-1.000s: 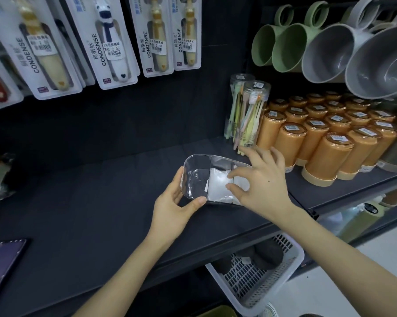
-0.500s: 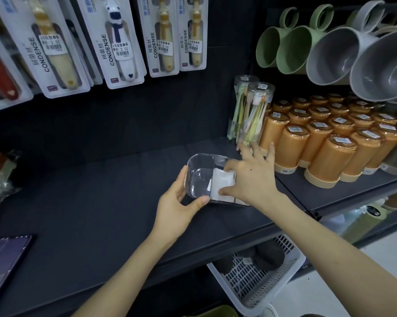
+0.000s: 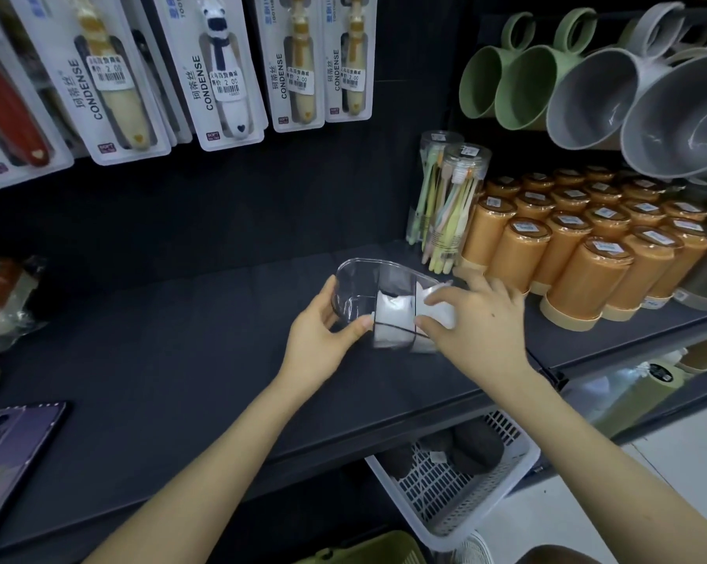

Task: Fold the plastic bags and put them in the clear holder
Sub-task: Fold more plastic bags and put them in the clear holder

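So my left hand (image 3: 315,339) held the holder (image 3: 364,274) on the shelf (image 3: 181,360), fingers (image 3: 330,287) curled round its end. My right hand (image 3: 478,323) pinched a white bag (image 3: 443,313) at its other end.

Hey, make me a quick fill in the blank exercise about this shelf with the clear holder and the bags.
The right hand pinches a folded ___ plastic bag at the clear holder.
The left hand grips the holder on the shelf, beside rows of ___ cups.
A purple phone lies at the shelf's ___ end.
Missing words: white; orange; left.
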A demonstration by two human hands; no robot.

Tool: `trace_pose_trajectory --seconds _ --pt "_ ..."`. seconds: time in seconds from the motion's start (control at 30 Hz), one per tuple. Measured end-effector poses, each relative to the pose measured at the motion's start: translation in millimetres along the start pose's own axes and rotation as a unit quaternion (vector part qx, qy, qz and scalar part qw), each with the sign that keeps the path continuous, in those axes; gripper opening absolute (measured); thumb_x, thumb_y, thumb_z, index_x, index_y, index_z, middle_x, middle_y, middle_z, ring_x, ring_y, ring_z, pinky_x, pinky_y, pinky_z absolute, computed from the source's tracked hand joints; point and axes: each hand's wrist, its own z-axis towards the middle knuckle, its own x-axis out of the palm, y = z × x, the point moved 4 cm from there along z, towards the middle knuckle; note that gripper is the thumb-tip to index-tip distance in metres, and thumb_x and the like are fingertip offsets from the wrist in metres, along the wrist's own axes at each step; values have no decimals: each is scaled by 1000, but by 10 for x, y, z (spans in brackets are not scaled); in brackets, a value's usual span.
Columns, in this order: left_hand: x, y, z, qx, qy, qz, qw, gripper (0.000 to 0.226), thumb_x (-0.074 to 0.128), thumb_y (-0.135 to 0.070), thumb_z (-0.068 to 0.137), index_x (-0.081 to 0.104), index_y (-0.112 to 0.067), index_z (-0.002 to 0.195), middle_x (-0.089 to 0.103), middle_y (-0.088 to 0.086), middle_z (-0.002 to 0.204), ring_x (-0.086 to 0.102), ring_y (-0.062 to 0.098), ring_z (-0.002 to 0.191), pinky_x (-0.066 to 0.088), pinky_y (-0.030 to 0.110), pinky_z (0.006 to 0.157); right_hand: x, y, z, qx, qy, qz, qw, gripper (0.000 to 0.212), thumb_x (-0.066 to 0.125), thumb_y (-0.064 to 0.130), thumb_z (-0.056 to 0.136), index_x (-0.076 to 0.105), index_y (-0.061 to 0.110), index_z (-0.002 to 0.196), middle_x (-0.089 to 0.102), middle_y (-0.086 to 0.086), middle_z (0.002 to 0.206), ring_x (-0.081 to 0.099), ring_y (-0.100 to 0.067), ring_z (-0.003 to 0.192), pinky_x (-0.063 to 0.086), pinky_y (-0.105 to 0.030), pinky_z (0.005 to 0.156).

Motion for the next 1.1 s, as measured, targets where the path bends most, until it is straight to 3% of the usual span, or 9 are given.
trace_pose_trajectory --seconds 0.1,0.23,0.3,0.37,0.47,0.77,0.87,0.97,1.1 --pt "27 -86 119 -6 9 0 1000 54 68 3 84 43 -30 119 54 -40 84 53 -28 76 41 0 76 -98 -52 -343 -21 -13 78 997 16 85 17 66 74 16 77 67 -7 95 62 -35 83 46 -41 76" --pt "7 -171 184 -7 26 26 999 51 68 1 86 48 3 133 52 -27 88 55 -25 69 41 0 68 -88 55 -836 -19 70 141 987 9 80 16 75 73 14 80 64 0 87 62 -23 79 45 -27 71" --pt "-48 -155 195 -19 37 52 998 66 70 -9 86 37 2 142 60 -16 112 57 -18 96 43 6 86 -36 166 -1058 -17 119 164 979 7 77 18 79 72 13 83 63 2 85 62 -19 77 50 -29 69" --pt "-145 -116 118 -49 67 85 993 86 74 -27 83 23 -8 151 41 -1 149 41 5 134 33 23 111 2 286 -1255 -11 154 173 973 8 74 19 82 73 13 86 63 2 85 62 -16 76 52 -27 69" --pt "-409 -52 -152 -44 72 181 980 87 70 -43 83 22 -20 152 29 -3 156 29 12 142 23 19 110 84 479 -1555 -11 209 167 964 14 68 25 89 72 14 97 62 2 94 61 -14 82 40 -14 67" --pt "-1618 378 -1482 8 38 448 893 69 51 -60 90 42 -19 145 33 2 154 18 18 147 21 32 115 944 803 -2479 19 459 83 884 34 61 39 89 65 13 111 66 -4 110 62 -23 103 47 -30 77" --pt "-1835 510 -1804 32 28 488 872 81 31 -69 85 49 -12 140 39 10 150 27 27 144 20 37 117 1318 931 -2847 22 568 94 817 56 65 50 85 57 17 129 59 -4 130 57 -23 117 45 -28 88" --pt "-1887 621 -1984 75 33 547 833 72 22 -62 95 48 -12 140 42 14 147 35 34 139 23 43 116 1488 1130 -3243 3 651 126 748 72 68 55 81 45 25 141 44 2 145 46 -19 129 38 -24 99" --pt "-1880 650 -2000 79 16 556 827 61 28 -52 97 48 -15 141 44 12 147 37 32 139 23 42 115 1562 1263 -3498 -15 620 120 775 42 68 40 87 64 16 120 62 2 119 57 -17 113 39 -22 80"
